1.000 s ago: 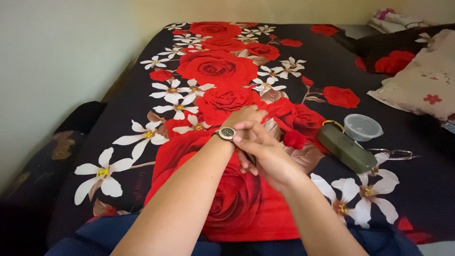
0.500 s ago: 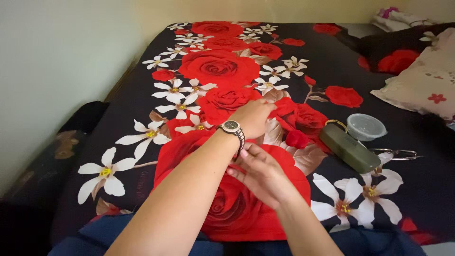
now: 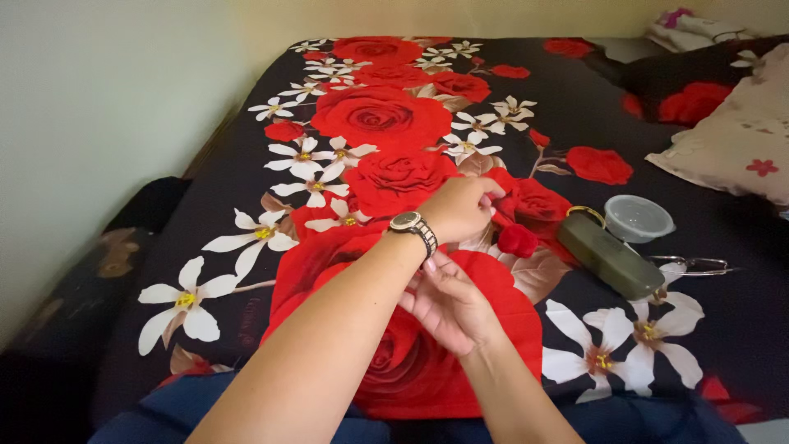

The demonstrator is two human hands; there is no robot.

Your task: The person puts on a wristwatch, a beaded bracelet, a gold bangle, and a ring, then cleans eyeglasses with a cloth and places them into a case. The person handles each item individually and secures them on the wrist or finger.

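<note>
Just right grip point(image 3: 448, 302) under wristwatch point(image 3: 412, 227).

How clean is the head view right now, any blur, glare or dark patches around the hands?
Head view: soft, even light, no glare; the left hand and wristwatch read fairly sharp, the right hand slightly soft; the lower left corner beside the bed is deep in shadow; the far pillow looks soft.

We're losing the watch point(image 3: 408, 222) clasp under the left wrist; the pillow point(image 3: 740, 140) beyond it is getting cropped.
</note>
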